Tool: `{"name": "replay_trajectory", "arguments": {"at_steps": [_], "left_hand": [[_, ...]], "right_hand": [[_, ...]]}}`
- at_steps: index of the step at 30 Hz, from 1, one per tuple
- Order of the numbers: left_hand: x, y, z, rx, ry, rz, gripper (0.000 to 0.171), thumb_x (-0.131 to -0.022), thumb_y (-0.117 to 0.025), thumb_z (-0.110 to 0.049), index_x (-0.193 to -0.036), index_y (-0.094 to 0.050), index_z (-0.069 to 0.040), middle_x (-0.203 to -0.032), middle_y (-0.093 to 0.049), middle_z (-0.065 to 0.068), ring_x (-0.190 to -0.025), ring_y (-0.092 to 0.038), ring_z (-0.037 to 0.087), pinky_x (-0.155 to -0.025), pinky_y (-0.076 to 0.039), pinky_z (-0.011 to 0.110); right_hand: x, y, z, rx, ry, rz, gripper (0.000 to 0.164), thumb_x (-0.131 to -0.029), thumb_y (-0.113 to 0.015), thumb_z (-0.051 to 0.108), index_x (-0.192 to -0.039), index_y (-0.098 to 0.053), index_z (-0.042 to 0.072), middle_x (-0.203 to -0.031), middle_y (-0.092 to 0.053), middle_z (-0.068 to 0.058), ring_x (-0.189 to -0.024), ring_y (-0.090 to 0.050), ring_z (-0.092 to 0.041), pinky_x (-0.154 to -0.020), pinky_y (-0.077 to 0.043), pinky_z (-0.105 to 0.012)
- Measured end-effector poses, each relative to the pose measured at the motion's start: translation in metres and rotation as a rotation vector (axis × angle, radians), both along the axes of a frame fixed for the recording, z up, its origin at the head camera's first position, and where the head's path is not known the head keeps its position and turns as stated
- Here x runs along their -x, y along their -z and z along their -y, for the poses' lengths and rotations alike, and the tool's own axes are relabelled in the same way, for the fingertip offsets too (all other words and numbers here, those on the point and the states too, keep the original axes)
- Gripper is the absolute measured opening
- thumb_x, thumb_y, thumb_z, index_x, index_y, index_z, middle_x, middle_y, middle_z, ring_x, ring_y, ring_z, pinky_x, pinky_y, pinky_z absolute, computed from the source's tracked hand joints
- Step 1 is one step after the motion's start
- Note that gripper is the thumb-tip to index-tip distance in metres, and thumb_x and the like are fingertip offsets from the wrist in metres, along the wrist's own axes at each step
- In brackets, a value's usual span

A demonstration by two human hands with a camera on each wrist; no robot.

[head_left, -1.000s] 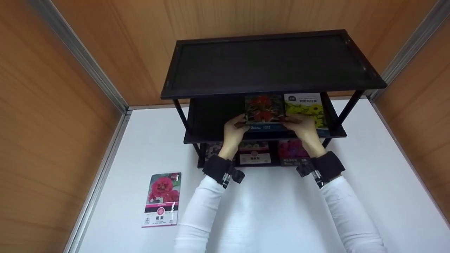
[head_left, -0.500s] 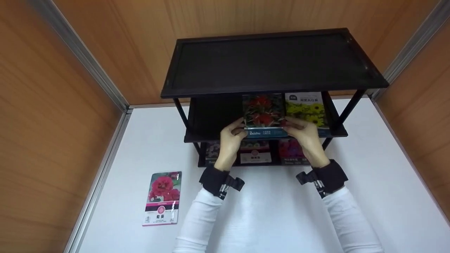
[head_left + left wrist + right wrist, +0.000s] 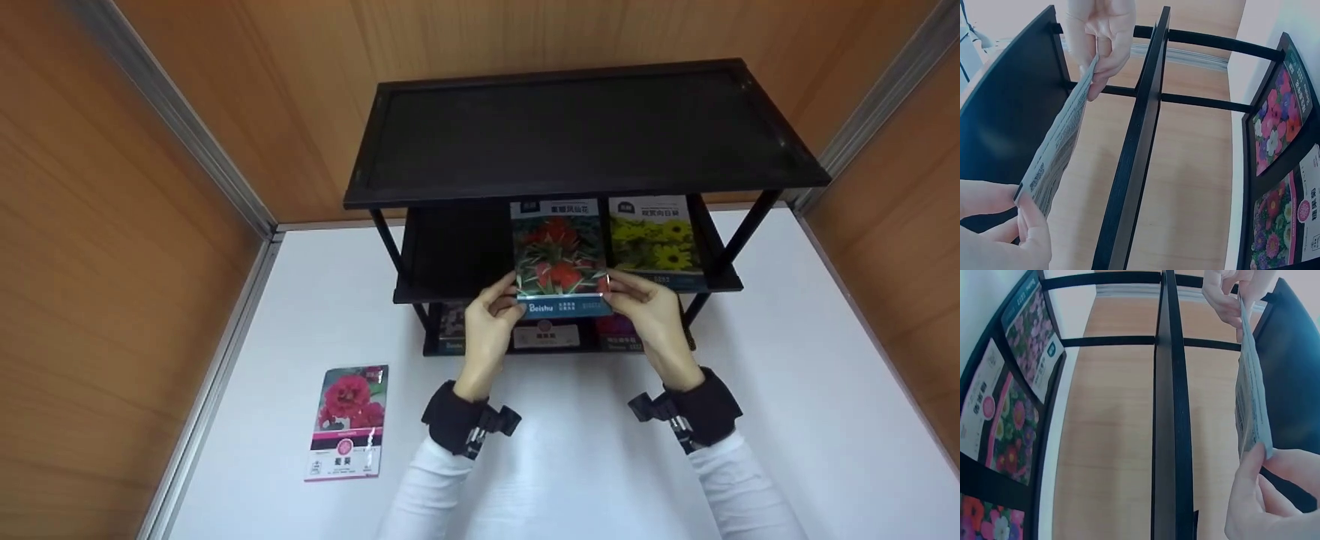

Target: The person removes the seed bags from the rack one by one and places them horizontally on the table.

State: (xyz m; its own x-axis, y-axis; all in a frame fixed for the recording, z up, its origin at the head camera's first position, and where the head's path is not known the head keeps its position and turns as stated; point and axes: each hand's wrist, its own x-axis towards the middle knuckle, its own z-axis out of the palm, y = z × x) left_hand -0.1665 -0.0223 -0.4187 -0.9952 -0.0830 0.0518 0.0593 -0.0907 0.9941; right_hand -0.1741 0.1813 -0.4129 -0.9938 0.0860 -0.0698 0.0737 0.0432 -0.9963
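A seed packet with red flowers (image 3: 559, 251) and a blue bottom band overlaps the front of the middle shelf in the head view. My left hand (image 3: 489, 330) pinches its lower left side between thumb and fingers, and my right hand (image 3: 649, 319) pinches the lower right side. Both wrist views show the packet (image 3: 1058, 140) nearly edge-on, its printed back visible, above the level of the middle shelf board (image 3: 1134, 152). To its right, a seed packet with yellow flowers (image 3: 654, 240) lies on the middle shelf (image 3: 457, 247).
The black rack's top board (image 3: 585, 135) overhangs the middle shelf. More seed packets lie on the lowest shelf, including a pink-banded one (image 3: 1008, 422). On the white table (image 3: 247, 375), a packet with pink flowers (image 3: 347, 420) lies at the left. Wooden walls (image 3: 600, 30) enclose the table.
Both hands have drawn the red-flowered packet forward and slightly left, over the middle shelf's front edge. Its title at the top now shows below the top board.
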Motion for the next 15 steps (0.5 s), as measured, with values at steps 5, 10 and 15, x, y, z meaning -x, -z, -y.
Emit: {"name": "replay_trajectory", "arguments": {"at_steps": [5,10,15], "left_hand": [[-0.012,0.003,0.002,-0.023,-0.017,-0.014,0.041,-0.079,-0.052,0.010,-0.120,-0.051,0.006,-0.101,-0.051,0.014,-0.085,-0.050,0.016,-0.073,-0.043,0.021],[-0.021,0.007,0.005,-0.034,-0.034,-0.013,0.041,-0.078,-0.052,0.011,-0.119,-0.052,0.006,-0.100,-0.052,0.014,-0.083,-0.049,0.016,-0.071,-0.043,0.020],[-0.030,0.013,0.010,-0.018,-0.040,-0.007,0.041,-0.078,-0.053,0.009,-0.119,-0.053,0.004,-0.100,-0.053,0.014,-0.084,-0.049,0.016,-0.073,-0.043,0.021]], "right_hand": [[-0.010,0.005,0.005,-0.003,0.039,0.026,0.040,-0.081,-0.061,0.006,-0.120,-0.053,-0.002,-0.094,-0.061,0.003,-0.085,-0.057,-0.006,-0.071,-0.047,-0.020],[-0.021,0.007,0.011,0.020,0.056,0.028,0.041,-0.081,-0.061,0.005,-0.120,-0.053,-0.002,-0.095,-0.061,0.001,-0.085,-0.057,-0.007,-0.072,-0.047,-0.018],[-0.028,0.023,0.013,0.093,0.044,-0.043,0.039,-0.077,-0.066,0.007,-0.115,-0.057,0.000,-0.099,-0.062,-0.010,-0.088,-0.059,-0.015,-0.074,-0.047,-0.021]]}}
